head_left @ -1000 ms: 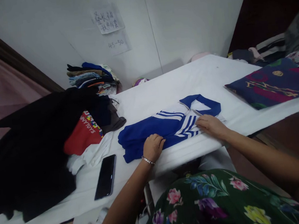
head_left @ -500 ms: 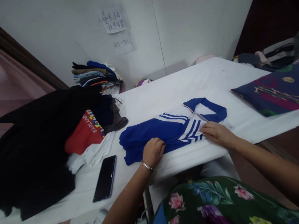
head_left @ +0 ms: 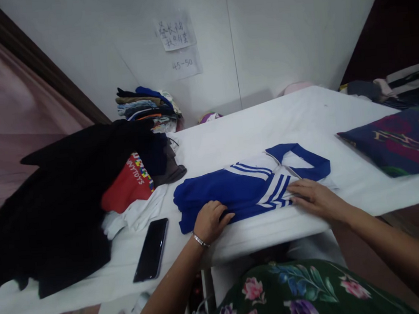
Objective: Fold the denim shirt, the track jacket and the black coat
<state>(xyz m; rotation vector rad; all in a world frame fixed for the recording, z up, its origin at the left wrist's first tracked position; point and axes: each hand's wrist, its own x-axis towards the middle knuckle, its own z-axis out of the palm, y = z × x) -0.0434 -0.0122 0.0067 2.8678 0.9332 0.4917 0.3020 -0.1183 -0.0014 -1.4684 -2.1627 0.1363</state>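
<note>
At the left of the frame, black clothing (head_left: 63, 204) is heaped beside a red garment (head_left: 124, 190); a phone (head_left: 151, 250) is laid nearer the centre. At centre, on the white table (head_left: 244, 132), a blue garment (head_left: 223, 190) with white stripes and a blue collar (head_left: 319, 166) is laid out, its near edge partly covered by the left hand (head_left: 212, 221) and right hand (head_left: 315, 197), fingers together, thumbs held apart.

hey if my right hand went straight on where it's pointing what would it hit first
The blue top; your right hand seems to be on its stripes, though exact contact is unclear.
</note>
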